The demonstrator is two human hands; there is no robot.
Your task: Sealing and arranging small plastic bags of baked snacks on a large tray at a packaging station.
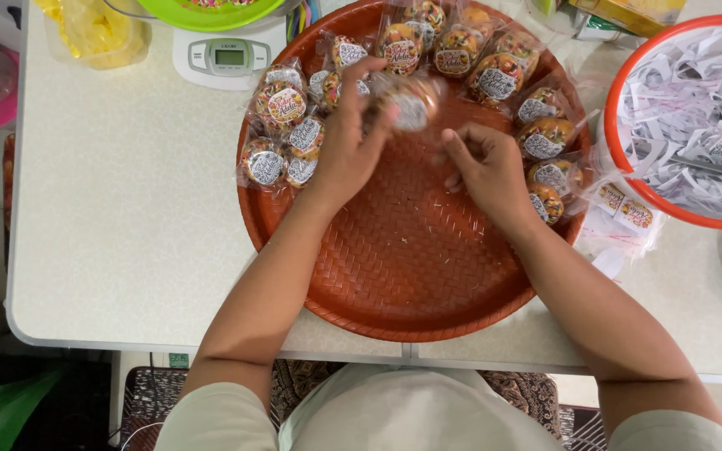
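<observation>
Overhead, the left hand pinches a clear-wrapped sprinkle cookie above the far half of the woven red tray, while the right hand, fingers curled together on nothing visible, waits just right of it.

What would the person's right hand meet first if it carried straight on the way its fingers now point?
The right hand points up and leftward, so it would likely first meet the blurred wrapped cookie packet in the left hand. Depth is hard to judge from above.
</observation>
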